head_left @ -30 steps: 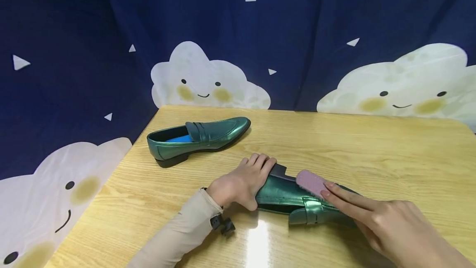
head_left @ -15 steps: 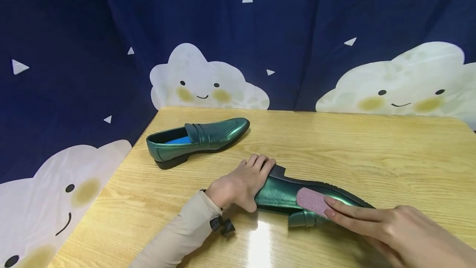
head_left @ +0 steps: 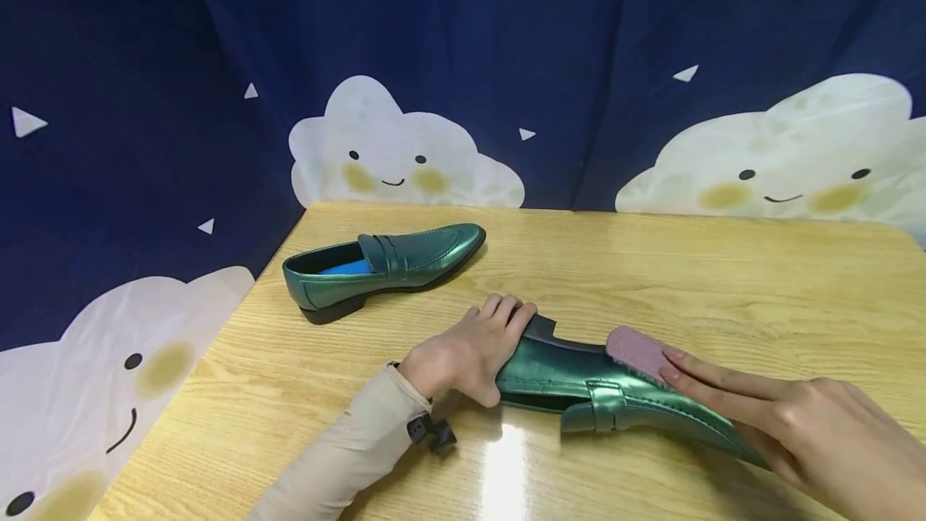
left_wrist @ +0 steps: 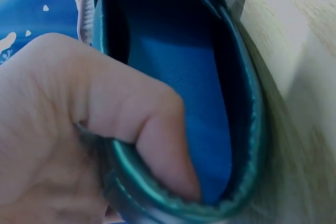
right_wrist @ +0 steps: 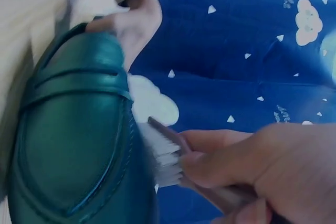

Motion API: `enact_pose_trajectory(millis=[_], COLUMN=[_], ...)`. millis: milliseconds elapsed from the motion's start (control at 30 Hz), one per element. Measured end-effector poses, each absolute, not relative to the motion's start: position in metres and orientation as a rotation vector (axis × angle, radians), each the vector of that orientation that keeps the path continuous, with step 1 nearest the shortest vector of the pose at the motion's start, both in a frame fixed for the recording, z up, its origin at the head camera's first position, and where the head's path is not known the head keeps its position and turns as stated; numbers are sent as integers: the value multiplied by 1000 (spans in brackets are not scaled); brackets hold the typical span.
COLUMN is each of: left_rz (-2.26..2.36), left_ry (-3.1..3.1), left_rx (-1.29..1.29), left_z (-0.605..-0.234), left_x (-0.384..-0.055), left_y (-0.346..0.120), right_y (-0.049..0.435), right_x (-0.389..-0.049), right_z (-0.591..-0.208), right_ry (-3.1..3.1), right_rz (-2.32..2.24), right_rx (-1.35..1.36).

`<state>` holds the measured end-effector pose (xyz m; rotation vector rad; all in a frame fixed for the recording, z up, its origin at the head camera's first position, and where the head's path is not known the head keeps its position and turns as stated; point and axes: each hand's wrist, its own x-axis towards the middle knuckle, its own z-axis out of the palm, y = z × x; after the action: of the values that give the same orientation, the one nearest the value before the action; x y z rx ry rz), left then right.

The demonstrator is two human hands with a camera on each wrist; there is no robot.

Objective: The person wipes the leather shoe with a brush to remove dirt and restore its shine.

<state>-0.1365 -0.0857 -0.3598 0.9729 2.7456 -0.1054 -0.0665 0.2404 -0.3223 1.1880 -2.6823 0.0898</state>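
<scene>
A metallic green loafer lies on its side near the front of the table, its opening toward the person. My left hand grips its heel end; in the left wrist view the thumb hooks inside over the blue insole. In my right hand is a pink-backed brush, pinched between thumb and fingers. Its white bristles are against the side of the loafer in the right wrist view. The matching loafer stands upright farther back on the left.
Both shoes are on a light wooden table. Behind it and along the left hangs a dark blue cloth printed with smiling clouds and white triangles. A small black device sits at the left wrist.
With the brush, my right hand has gone down over the loafer's side toward the strap, then back up and right toward the toe. The left hand keeps its grip on the heel.
</scene>
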Motion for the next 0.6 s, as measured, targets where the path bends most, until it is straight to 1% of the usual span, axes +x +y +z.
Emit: enact_pose_trajectory(millis=[200,533,600], left_rz=[-104,-55,-55], left_ry=[2742,2726,2728], left_rx=[985,961,952], left_z=[-361,-359,-359], left_x=[-136,-136,-137], left_y=[-86,-85,-86], right_y=[238,239,239], right_x=[-62,-58,-60], right_z=[-325,-328,-326], right_ry=[-2573,-2640,-2630], right_rz=[220,329,362], right_rx=[1425,1532,1520])
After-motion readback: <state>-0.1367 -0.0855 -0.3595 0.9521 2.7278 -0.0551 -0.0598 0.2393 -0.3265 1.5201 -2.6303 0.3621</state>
